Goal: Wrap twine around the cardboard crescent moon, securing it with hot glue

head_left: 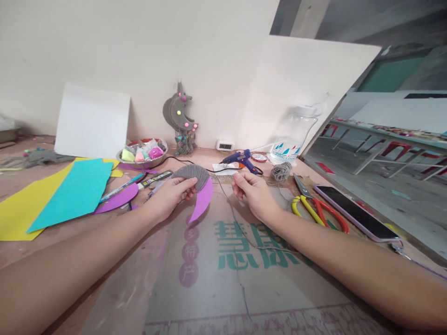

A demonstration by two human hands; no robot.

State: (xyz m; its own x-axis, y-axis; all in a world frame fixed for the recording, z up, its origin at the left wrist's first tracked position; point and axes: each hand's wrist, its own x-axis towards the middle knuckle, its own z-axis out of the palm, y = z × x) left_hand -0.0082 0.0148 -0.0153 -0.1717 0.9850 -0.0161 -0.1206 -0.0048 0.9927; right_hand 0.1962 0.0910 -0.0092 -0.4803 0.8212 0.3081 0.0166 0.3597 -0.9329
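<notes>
Purple crescent (204, 199), one, left hand (170, 195), right hand (254, 193)

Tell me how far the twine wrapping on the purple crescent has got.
Done: grey twine covers the upper part of the purple crescent. In hand: the left hand holds the crescent, and the right hand appears to pinch a loose strand of the twine. Left: the lower purple tip is bare. The twine ball lies behind the right hand.
</notes>
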